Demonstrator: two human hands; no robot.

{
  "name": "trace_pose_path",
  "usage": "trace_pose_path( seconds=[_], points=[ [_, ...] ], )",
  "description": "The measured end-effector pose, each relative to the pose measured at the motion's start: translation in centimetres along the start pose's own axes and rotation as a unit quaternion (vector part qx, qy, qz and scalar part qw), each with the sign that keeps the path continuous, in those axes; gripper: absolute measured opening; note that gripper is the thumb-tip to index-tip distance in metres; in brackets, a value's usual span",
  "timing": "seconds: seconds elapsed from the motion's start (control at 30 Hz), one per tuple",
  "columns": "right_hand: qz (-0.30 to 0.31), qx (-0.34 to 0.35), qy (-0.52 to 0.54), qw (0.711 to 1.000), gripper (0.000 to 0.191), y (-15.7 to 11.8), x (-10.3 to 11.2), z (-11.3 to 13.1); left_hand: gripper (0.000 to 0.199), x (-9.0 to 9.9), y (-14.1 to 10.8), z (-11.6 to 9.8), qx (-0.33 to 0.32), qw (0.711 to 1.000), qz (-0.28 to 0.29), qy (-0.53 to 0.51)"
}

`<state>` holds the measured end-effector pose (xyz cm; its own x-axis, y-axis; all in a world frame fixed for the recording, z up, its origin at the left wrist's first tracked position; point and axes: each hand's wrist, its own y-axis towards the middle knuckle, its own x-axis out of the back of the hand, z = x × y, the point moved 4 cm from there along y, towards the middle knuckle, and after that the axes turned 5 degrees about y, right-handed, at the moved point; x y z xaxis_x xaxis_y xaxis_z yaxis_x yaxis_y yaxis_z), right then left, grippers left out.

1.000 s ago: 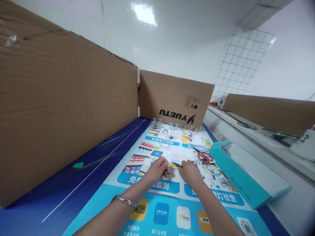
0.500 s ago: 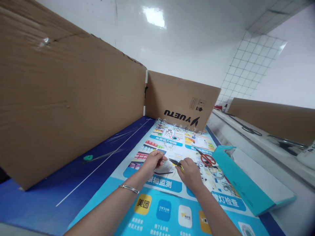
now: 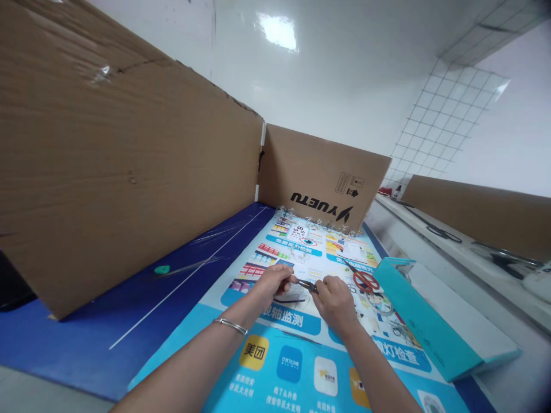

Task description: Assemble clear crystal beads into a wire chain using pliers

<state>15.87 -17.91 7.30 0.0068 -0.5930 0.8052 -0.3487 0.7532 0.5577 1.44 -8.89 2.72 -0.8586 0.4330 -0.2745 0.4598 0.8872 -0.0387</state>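
My right hand (image 3: 336, 301) is wrapped round the handles of a pair of pliers (image 3: 306, 285), whose dark jaws point left. The jaw tips reach the fingers of my left hand (image 3: 278, 281), which are pinched together. What the left fingers hold is too small and hidden to name. Both hands are above a printed poster sheet (image 3: 297, 338). Just right of my right hand lie scissors with red handles (image 3: 365, 281). A dark thin strip (image 3: 289, 300) rests on the poster below my left hand.
Brown cardboard panels (image 3: 172, 172) wall the left and back. Many clear, wiry pieces (image 3: 318, 222) line the back edge. An open turquoise box (image 3: 434, 321) stands at right. A small green object (image 3: 162, 269) lies on the blue surface at left. Black scissors (image 3: 443, 233) rest on the right ledge.
The plier jaws have moved left and now meet the fingertips of my left hand; before, a small gap showed between them. The whole view has shifted slightly.
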Motion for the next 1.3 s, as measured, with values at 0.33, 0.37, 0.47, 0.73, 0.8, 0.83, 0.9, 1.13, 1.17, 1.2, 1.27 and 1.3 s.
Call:
trace_pose_path(
  seconds=[0.33,0.37,0.47,0.73,0.8,0.83,0.9,1.13,1.17,1.2,1.27,1.3],
  points=[
    [-0.02,0.043,-0.027,0.998,0.021,-0.13,0.19,0.16,0.022,0.21,0.18,0.23,0.017,1.0,0.021,0.014],
    [-0.02,0.046,-0.027,0.998,0.021,-0.16,0.19,0.16,0.022,0.23,0.22,0.25,0.018,0.999,0.023,0.016],
    [-0.022,0.054,-0.024,0.998,0.02,-0.21,0.28,0.16,0.021,0.24,0.24,0.25,0.019,0.999,0.032,0.021],
    [-0.038,0.066,-0.02,0.997,0.02,-0.17,0.7,0.24,0.022,0.14,0.07,0.01,0.02,0.998,0.046,0.036],
    [-0.037,0.07,-0.022,0.997,0.02,-0.19,0.65,0.28,0.022,0.15,0.09,-0.02,0.023,0.998,0.052,0.04],
    [-0.035,0.072,-0.024,0.996,0.02,-0.21,0.61,0.29,0.022,0.16,0.13,-0.02,0.024,0.997,0.057,0.042],
    [-0.03,0.075,-0.028,0.996,0.02,-0.26,0.5,0.29,0.021,0.19,0.22,0.02,0.026,0.997,0.064,0.046],
    [-0.027,0.08,-0.037,0.996,0.02,-0.36,0.45,0.2,0.019,0.21,0.39,0.11,0.006,0.996,0.071,0.059],
    [-0.024,0.08,-0.037,0.996,0.02,-0.35,0.45,0.2,0.019,0.18,0.34,0.04,0.001,0.996,0.071,0.061],
    [-0.021,0.08,-0.036,0.996,0.02,-0.34,0.45,0.21,0.02,0.13,0.27,-0.06,-0.006,0.995,0.072,0.063],
    [-0.012,0.082,-0.029,0.996,0.019,-0.34,0.41,0.22,0.02,0.01,0.09,-0.33,-0.019,0.995,0.073,0.069],
    [-0.008,0.082,-0.024,0.996,0.019,-0.35,0.39,0.22,0.021,-0.06,0.0,-0.47,-0.025,0.994,0.074,0.073]
  ],
)
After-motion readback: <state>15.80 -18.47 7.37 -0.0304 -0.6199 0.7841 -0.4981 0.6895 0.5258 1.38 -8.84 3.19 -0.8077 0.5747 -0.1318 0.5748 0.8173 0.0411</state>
